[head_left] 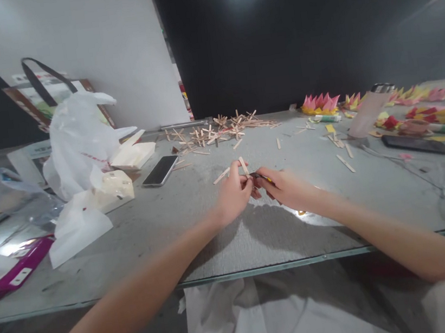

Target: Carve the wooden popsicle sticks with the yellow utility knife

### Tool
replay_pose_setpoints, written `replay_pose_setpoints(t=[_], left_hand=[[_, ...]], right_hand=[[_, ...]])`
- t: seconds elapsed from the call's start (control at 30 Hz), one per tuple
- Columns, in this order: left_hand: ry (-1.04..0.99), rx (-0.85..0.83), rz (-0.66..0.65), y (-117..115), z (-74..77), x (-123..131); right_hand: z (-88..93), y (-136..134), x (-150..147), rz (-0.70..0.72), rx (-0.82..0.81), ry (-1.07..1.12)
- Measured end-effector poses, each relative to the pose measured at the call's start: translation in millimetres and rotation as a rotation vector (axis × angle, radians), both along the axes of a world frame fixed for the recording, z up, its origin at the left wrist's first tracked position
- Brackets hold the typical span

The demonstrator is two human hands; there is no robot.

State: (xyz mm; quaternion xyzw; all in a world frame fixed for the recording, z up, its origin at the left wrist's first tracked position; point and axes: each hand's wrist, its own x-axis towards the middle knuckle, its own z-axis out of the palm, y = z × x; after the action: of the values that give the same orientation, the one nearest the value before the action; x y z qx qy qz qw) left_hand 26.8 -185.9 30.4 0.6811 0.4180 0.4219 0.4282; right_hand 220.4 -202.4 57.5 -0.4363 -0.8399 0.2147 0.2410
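My left hand [236, 192] is closed on a pale wooden craft stick [244, 166], which stands up at a tilt between thumb and fingers. My right hand [285, 186] is closed around a small dark hand tool [255, 175] with some yellow on its handle. That tool's tip meets the stick near my left fingertips; my fingers hide most of the tool, so its exact kind is unclear. Another craft stick [221, 176] lies on the grey table [233, 247] just behind my left hand. Farther back is a heap of craft sticks [221, 131], many of them crossed.
A phone [161, 171], a white plastic bag [77, 136] and a magenta object [18, 265] lie on the left. To the right are loose sticks [345, 163], paper flowers [320, 103], a bottle [369, 111], another phone [416, 145] and white cables [424, 175]. The glass edge [261, 270] runs along the front.
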Motion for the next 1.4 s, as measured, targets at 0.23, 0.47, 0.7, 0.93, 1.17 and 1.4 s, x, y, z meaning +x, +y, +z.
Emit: replay_pose_setpoints(t=[0.23, 0.47, 0.7, 0.93, 1.17, 1.4], left_hand=[[0.019, 0.009, -0.016, -2.6, 4.1, 0.5], [0.066, 0.088, -0.006, -2.6, 1.2, -1.6], [0.031, 0.068, -0.054, -1.2, -2.0, -1.5], [0.035, 0.066, -0.058, -0.2, -4.2, -3.6], [0.077, 0.076, -0.076, -2.0, 0.3, -4.3], [0.206, 0.128, -0.050, -5.8, 5.6, -3.3]], right_hand=[[2.3, 0.7, 0.6, -0.008, -0.009, -0.022], [1.9, 1.2, 0.0, -0.011, -0.015, -0.009], [5.3, -1.0, 0.3, -0.022, -0.028, 0.009], [4.7, -0.8, -0.3, -0.025, -0.049, -0.009], [3.0, 0.0, 0.5, -0.016, -0.050, 0.013], [4.4, -3.3, -3.3, -0.035, -0.041, -0.072]])
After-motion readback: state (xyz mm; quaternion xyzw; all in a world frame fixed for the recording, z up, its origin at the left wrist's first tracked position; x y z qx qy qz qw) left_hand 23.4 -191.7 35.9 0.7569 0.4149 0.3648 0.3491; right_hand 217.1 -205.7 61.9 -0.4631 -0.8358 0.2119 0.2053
